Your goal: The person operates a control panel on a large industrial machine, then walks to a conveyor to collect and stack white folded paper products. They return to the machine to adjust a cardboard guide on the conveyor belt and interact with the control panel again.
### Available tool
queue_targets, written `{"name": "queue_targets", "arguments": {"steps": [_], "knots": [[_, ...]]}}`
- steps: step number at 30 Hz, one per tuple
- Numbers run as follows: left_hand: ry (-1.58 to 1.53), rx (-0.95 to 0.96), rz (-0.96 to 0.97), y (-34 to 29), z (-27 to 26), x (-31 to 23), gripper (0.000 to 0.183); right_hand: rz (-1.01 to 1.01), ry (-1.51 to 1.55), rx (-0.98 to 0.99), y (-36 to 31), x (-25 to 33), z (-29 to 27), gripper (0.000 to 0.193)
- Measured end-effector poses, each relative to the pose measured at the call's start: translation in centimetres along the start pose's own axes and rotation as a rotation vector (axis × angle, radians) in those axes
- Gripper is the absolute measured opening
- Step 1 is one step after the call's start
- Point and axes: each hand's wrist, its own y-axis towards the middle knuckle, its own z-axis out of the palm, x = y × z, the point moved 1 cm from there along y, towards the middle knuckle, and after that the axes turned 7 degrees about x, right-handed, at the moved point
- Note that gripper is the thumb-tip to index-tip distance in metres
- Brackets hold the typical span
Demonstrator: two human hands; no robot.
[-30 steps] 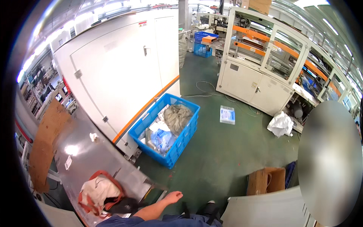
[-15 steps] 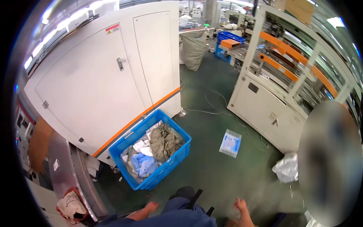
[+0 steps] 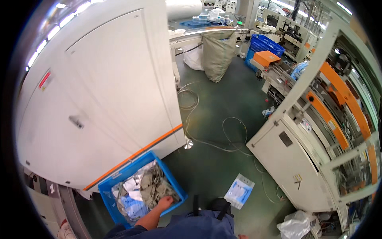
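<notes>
My left hand (image 3: 165, 202), fingers curled in, appears over the near right part of a blue plastic crate (image 3: 104, 190). Nothing shows in its grip. Behind it in the picture lies a crumpled olive-grey sack (image 3: 153, 185); whether the hand touches the sack I cannot tell. White and light-blue plastic film (image 3: 133, 205) fills the crate's left side. Of my right hand (image 3: 242, 237) only a sliver shows at the lower edge, its fingers hidden. A flat clear-and-blue plastic packet (image 3: 240, 191) lies on the green floor right of my feet.
The crate stands against a tall white cabinet (image 3: 119, 87). At right is a machine with orange bars and a pale base (image 3: 292, 159). Loose cables (image 3: 217, 145) loop across the floor. Farther back are a full olive sack (image 3: 218, 55) and blue crates (image 3: 267, 44).
My view has moved forward, with the far sack and machine now closer. My left hand has gone from beside the crate to over its near right part. My right hand has mostly left the view.
</notes>
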Motion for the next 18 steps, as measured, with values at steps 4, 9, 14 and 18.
{"name": "queue_targets", "arguments": {"steps": [4, 9, 14, 18], "knots": [[-0.042, -0.2, 0.148, 14.9, -6.5, -16.5, 0.037, 0.169, 0.183, 0.058, 4.4, 13.0, -5.2, 0.039], [-0.155, -0.231, -0.017, 26.3, -10.6, -26.8, 0.038, 0.13, 0.192, 0.067, 17.3, 32.7, -22.2, 0.028], [-0.083, -0.166, -0.182, 30.8, -10.6, -32.1, 0.037, -0.261, 0.006, 0.069, 31.4, 67.4, -38.8, 0.023], [-0.112, -0.052, -0.4, 36.7, -11.6, -32.8, 0.035, -0.622, -0.095, 0.048, 37.4, 96.2, -43.4, 0.034]]}}
